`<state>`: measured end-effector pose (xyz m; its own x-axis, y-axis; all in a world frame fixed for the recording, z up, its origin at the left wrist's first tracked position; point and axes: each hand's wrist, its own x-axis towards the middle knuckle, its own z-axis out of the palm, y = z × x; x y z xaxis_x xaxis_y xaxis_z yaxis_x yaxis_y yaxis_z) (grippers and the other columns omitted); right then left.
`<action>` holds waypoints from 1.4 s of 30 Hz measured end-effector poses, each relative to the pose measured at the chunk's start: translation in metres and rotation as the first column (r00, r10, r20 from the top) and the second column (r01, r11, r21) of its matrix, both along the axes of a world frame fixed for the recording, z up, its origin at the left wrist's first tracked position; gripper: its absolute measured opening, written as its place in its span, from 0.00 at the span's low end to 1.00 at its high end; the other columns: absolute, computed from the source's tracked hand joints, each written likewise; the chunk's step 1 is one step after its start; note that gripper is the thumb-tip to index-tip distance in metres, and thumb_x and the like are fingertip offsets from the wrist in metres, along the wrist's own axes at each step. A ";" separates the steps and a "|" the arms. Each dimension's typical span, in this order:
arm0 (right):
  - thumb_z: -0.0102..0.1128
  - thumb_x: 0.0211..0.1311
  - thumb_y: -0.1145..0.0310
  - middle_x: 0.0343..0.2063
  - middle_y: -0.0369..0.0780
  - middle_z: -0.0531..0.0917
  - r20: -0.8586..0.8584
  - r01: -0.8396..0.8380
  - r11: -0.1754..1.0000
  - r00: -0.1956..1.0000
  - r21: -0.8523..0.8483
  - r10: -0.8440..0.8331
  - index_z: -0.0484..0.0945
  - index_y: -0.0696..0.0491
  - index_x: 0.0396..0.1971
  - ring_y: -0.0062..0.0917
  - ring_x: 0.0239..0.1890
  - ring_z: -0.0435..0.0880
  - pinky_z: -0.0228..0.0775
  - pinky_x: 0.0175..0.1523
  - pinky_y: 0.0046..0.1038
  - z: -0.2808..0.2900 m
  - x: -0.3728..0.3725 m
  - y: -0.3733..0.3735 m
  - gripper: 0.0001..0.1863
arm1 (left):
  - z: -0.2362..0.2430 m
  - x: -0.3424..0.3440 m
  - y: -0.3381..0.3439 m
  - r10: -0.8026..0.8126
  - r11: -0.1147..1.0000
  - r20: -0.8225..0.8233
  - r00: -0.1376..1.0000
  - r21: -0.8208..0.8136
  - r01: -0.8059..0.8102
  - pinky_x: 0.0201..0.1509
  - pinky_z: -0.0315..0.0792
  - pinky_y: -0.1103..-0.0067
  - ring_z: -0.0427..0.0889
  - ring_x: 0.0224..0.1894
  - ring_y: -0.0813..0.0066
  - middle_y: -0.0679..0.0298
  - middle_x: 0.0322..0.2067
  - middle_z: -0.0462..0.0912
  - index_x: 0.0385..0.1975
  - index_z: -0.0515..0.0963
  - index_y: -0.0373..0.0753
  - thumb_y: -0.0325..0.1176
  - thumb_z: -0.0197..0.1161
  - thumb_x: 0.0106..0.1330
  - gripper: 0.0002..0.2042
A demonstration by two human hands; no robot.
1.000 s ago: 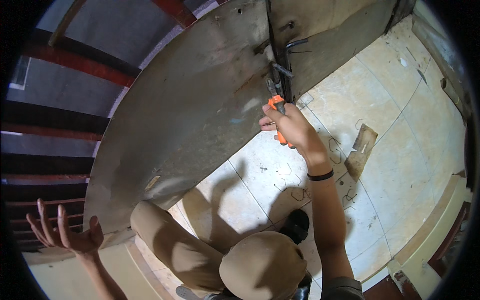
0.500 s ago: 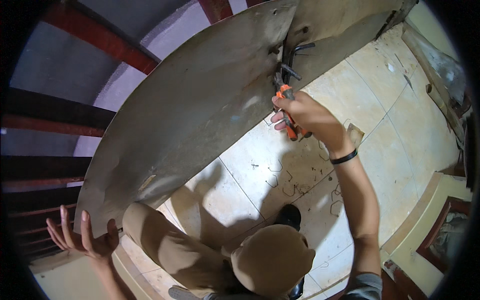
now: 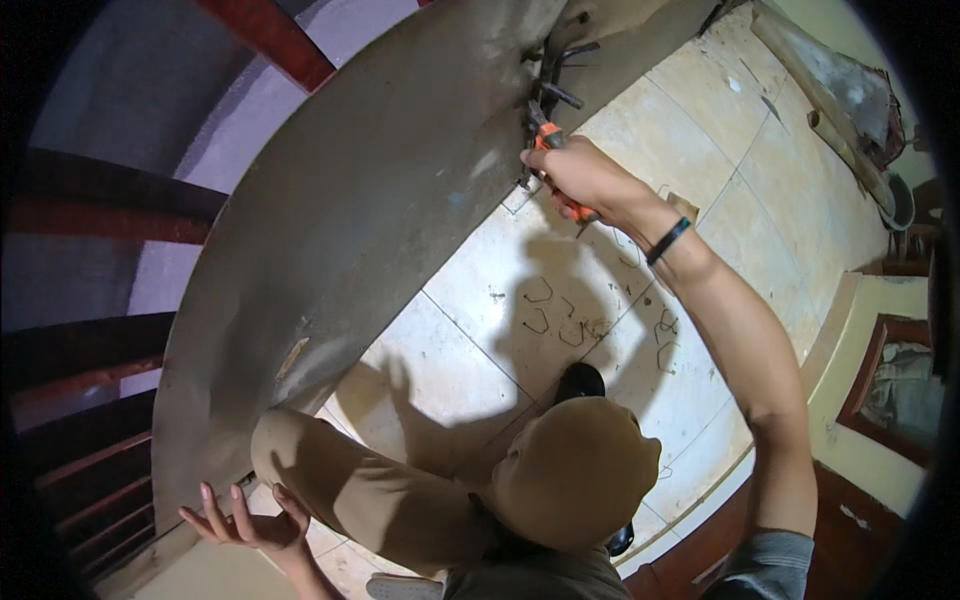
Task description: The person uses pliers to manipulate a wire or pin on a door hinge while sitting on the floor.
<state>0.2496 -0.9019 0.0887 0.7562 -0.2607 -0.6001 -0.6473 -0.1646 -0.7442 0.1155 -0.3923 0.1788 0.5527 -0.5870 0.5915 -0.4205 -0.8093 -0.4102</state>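
Beside the short, dark metal bar (image 3: 562, 95): orange-and-black pliers with a dark metal head (image 3: 548, 135), held in the person's right hand (image 3: 590, 178) near the lower edge of a large, dull grey, stained sheet (image 3: 330, 240).
Pliers: head just below the bar, handles slanting down to the right; whether the head grips anything cannot be told against the dark pieces behind it.
Right hand: closed around the handles, fingers partly hidden, a black band (image 3: 668, 241) at the wrist.
Just changed: the whole view has shifted, and the right forearm has swung from nearly upright to a clear slant — yet the pliers' head stays close by the bar, so the work seems centred on that same spot.
Left hand: bare hand (image 3: 262, 532), palm up, fingers spread and holding nothing, well apart from the pliers; it sits lower in view than a second ago.
Floor: pale cream tiles (image 3: 700, 130) with thin, bent, dark wire pieces (image 3: 538, 290) lying between the pliers and a black shoe (image 3: 580, 381).
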 end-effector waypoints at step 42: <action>0.57 0.74 0.57 0.18 0.25 0.60 0.118 0.151 0.554 0.900 0.818 -0.420 0.65 0.44 0.25 0.12 0.18 0.58 0.56 0.23 0.20 -0.044 0.001 0.044 0.17 | 0.025 -0.025 0.027 -0.056 0.998 0.106 0.993 -0.021 0.059 0.74 0.53 0.39 0.68 0.68 0.46 0.47 0.61 0.70 0.60 0.69 0.38 0.37 0.58 0.71 0.21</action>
<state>0.2506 -0.8584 0.0451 0.8866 -0.0311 -0.4614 -0.3026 0.7155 -0.6297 0.0901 -0.3654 0.2035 0.4527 -0.6010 0.6587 -0.4222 -0.7951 -0.4353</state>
